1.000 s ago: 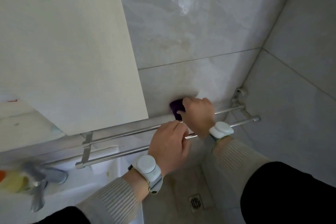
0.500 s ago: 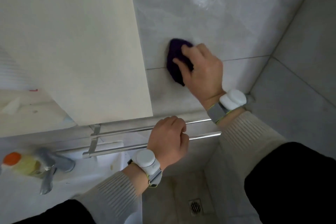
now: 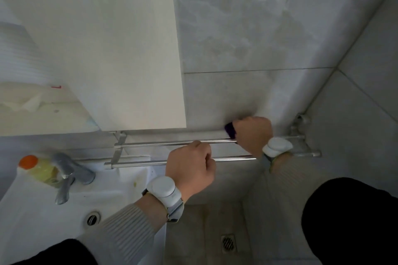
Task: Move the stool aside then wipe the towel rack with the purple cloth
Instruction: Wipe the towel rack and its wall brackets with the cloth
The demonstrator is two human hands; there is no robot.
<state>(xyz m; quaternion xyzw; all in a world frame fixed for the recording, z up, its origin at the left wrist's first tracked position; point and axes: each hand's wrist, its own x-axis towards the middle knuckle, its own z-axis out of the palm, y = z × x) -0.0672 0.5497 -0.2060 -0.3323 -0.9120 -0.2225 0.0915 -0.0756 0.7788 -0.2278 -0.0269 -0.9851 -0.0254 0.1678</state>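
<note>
The chrome towel rack (image 3: 150,143) has two parallel bars fixed to the grey tiled wall. My left hand (image 3: 190,168) is closed around the front bar near its middle. My right hand (image 3: 252,133) presses the purple cloth (image 3: 230,129) against the wall just above the back bar, toward the rack's right end. Only a small dark edge of the cloth shows past my fingers. The stool is out of sight.
A white sink (image 3: 38,206) with a chrome faucet (image 3: 66,174) sits below left, with a yellow bottle with an orange cap (image 3: 35,168) beside it. A pale cabinet (image 3: 97,49) hangs above the rack. A floor drain (image 3: 228,243) lies below. The wall corner is at right.
My right hand with the cloth has come down from the wall tile above to just over the rack's back bar. My left hand has kept its grip on the front bar.
</note>
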